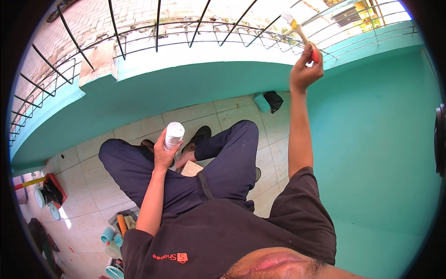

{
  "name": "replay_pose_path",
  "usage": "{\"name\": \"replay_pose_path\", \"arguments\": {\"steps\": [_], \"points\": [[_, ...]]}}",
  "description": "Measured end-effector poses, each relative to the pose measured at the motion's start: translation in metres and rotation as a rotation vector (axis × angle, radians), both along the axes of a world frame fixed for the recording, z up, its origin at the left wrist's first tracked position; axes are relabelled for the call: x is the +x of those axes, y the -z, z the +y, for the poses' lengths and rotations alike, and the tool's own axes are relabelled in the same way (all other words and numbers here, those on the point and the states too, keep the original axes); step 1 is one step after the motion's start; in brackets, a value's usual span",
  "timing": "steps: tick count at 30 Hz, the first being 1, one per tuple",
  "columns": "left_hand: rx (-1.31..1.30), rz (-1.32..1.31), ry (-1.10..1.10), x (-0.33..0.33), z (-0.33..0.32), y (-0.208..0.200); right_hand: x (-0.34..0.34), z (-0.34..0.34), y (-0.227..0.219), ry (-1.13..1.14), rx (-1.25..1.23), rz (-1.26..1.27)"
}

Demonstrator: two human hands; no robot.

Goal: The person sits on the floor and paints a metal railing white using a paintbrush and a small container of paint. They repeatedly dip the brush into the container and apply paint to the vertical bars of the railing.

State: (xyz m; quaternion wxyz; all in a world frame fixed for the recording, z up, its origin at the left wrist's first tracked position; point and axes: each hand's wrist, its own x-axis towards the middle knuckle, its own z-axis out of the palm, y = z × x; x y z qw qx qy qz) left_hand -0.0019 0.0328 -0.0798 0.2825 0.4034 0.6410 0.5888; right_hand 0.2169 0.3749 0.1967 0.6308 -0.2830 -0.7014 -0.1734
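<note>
Head cam: right hand point(306, 72) has its fingers pinched round the brush point(301, 34) handle, up above the low turquoise wall point(186, 86), seemingly close to the bars point(158, 23), so a careless swing could snag. Left hand's point(161, 153) fingers curl round a white cylinder point(174, 132), this side of that wall; a loose grip might drop it.

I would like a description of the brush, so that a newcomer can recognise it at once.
Start at the turquoise wall topped with dark metal bars. Toward its right end, the person's raised right hand grips the brush, which points up and left. Unlike the white cylinder in the left hand, it is slim, with pale bristles, yellow below them and a red handle end.
</note>
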Motion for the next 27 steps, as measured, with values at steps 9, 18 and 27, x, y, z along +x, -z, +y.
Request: {"name": "replay_pose_path", "arguments": {"steps": [9,18,27], "points": [[-0.016,-0.015,-0.012,0.0,0.0,-0.001,-0.004,-0.005,0.008,-0.014,0.018,-0.132],[0.008,0.011,-0.009,-0.001,0.0,-0.003,0.01,0.012,-0.005,0.022,-0.089,0.142],[0.021,-0.03,-0.004,-0.001,0.0,0.002,-0.007,-0.009,0.016,-0.046,-0.084,-0.051]]}}
